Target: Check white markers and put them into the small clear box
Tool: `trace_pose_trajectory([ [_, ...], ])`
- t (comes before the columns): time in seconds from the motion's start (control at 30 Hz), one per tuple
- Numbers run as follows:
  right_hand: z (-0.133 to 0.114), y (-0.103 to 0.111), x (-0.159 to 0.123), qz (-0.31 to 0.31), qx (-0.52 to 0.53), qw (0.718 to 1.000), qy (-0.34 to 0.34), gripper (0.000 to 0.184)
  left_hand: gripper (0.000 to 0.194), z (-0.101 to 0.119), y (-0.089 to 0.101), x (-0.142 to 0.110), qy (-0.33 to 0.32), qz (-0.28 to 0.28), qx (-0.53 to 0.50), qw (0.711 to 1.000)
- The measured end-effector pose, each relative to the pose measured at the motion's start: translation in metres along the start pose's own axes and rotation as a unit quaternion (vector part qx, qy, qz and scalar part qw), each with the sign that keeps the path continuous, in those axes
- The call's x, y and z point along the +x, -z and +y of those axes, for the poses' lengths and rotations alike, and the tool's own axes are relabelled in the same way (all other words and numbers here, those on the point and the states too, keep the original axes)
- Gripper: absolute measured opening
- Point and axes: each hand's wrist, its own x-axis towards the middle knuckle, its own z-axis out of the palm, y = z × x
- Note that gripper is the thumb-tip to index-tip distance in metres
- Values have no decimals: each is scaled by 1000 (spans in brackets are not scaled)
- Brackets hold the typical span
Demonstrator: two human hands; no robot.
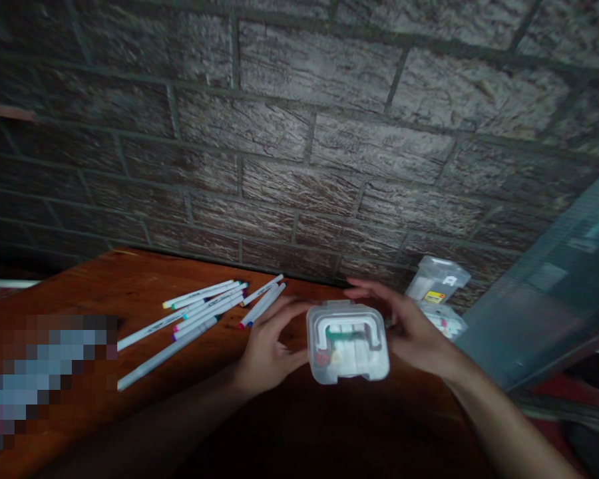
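A small clear plastic case (352, 362) with a white handle on its lid is in front of me, lid facing up. White pieces and bits of green and red show blurrily through it. My left hand (269, 346) grips the case's left side, fingers behind the edge and thumb at the front. On the other side my right hand (412, 332) is beside the case with its fingers apart and stretched toward the wall; whether its thumb touches the case cannot be made out. Several white markers (204, 309) with coloured ends lie loose to the left of my left hand.
Behind my right hand, an open clear container (436, 283) with a yellow label stands near the wall. The brown wooden table (144, 273) meets a grey brick wall (279, 133). A bluish-grey panel (539, 286) slants along the right. The lower left is pixelated.
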Motion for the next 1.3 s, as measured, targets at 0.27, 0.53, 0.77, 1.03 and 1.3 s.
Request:
trace_pose_trajectory([
  [0.27,27,-47,-32,26,54,998,18,81,53,12,-7,-1,40,-1,-69,997],
  [0.53,27,-70,-37,89,129,987,-22,42,50,20,-12,2,221,-56,-205,952],
  [0.77,17,-72,-28,77,266,957,-91,36,64,12,-14,5,324,-115,-307,888],
  [1.03,18,-70,-21,88,361,912,-176,45,51,23,-14,20,429,-105,-343,829],
  [1.3,-19,-29,16,82,364,912,-169,46,47,23,-11,79,414,-126,-356,828],
])
